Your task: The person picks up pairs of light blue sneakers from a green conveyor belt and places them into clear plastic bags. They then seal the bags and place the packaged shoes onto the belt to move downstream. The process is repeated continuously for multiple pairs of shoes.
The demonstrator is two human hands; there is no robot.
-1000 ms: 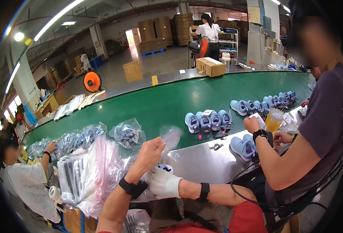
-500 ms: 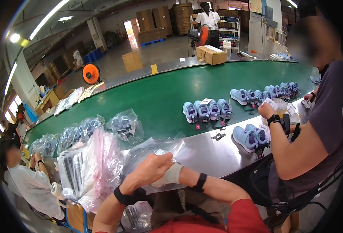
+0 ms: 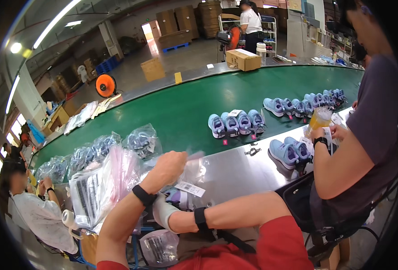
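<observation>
My left hand (image 3: 166, 170), bare with a dark wristband, is closed on a clear plastic bag (image 3: 195, 167) whose edge is blurred. Below it my right hand (image 3: 164, 213), in a white glove, reaches in from the right and holds a light blue and purple sneaker (image 3: 177, 197). Part of the glove and its fingers are hidden. A white paper tag (image 3: 191, 189) hangs out beside the sneaker, over the metal table edge. Beside my left forearm lies a thick stack of plastic bags (image 3: 106, 184).
Bagged shoes (image 3: 141, 140) lie on the green belt (image 3: 176, 105). Several unbagged sneakers (image 3: 237, 123) stand farther right, a pair (image 3: 291, 150) on the metal ledge (image 3: 235, 173). Co-workers sit at left (image 3: 39, 211) and right (image 3: 361, 135). A cardboard box (image 3: 243, 59) stands at the far edge.
My left hand has risen slightly with the plastic bag. My gloved right hand has moved left and nearer, and the sneaker with its tag now shows. The co-worker at right has leaned upright.
</observation>
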